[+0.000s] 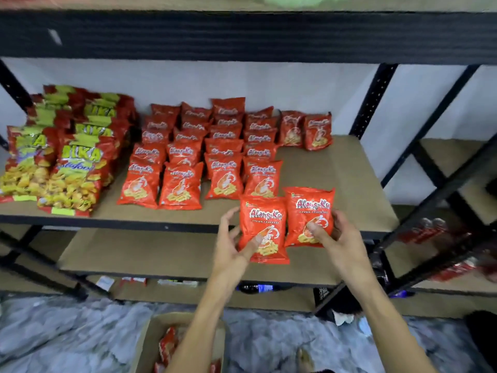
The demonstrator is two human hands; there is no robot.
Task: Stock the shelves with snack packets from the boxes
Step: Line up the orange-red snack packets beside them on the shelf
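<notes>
My left hand (233, 242) holds a red prawn-cracker packet (265, 224) upright by its lower left, thumb on its front. My right hand (337, 235) grips a second red packet (309, 211) beside it, thumb pressed on its front. Both packets hang at the front edge of the brown shelf board (336, 179). Several rows of the same red packets (204, 154) stand on that shelf to the left and behind. A cardboard box (150, 343) with more red packets sits on the floor below my left forearm.
Larger yellow-and-red chip bags (67, 146) fill the shelf's left end. Bare board shows at the right of the shelf, next to a black upright post (373, 100). A lower shelf (161, 254) runs beneath. Another rack at right holds red packets (430, 230).
</notes>
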